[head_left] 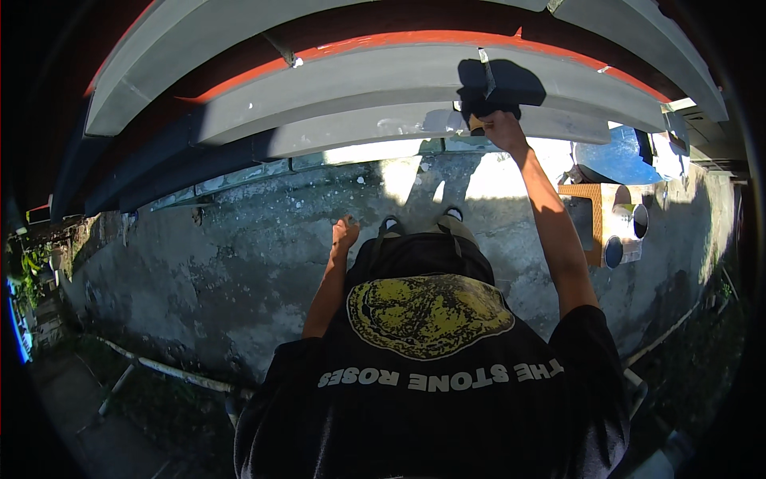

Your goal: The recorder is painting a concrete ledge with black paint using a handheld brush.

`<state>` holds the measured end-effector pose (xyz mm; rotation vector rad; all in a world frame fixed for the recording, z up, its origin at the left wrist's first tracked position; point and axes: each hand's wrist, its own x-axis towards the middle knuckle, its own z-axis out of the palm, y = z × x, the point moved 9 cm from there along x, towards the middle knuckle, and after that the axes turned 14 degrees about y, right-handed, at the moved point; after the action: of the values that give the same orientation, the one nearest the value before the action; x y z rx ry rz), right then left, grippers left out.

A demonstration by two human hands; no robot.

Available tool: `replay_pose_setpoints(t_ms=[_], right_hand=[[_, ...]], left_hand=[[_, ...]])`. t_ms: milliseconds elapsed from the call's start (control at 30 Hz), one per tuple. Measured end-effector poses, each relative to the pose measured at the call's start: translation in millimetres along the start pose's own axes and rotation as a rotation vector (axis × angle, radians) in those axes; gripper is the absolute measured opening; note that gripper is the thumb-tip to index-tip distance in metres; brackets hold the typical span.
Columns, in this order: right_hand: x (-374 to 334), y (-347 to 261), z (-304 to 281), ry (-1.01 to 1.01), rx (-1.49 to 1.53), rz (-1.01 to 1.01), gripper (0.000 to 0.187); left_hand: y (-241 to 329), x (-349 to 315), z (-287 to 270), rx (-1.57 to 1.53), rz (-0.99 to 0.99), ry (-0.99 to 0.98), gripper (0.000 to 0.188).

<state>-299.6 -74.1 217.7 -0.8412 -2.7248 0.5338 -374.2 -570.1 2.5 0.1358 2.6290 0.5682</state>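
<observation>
L hand (345,232) is hanging low, fingers curling, grip unclear; open can (626,211), contents too dark to tell, is sitting atop tan stool (579,191), R side; R hand (503,130) is gripping tan-handled tool (477,125) at grey ledge (343,90).

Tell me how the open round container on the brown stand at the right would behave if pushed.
The container might slide off or tip if pushed rightward, as it appears close to the right side of the stand. Once over, it would probably roll, given its round rim. Its weight is uncertain: the inside is too dark to show how full it is.
</observation>
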Motion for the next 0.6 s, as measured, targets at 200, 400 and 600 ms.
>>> replay_pose_setpoints(t_ms=[200,400,600], right_hand=[[-2,-27,-2,-0.062,0.095,-0.009,0.031],[-8,-35,-21,0.032,-0.032,-0.026,0.033],[-21,-39,-14,0.026,-0.002,-0.160,0.038]], left_hand=[[74,47,-75,-0.046,0.516,0.438,0.065],[130,87,-121,0.005,0.593,0.531,0.071],[131,118,-111,0.130,0.523,0.416,0.078]])
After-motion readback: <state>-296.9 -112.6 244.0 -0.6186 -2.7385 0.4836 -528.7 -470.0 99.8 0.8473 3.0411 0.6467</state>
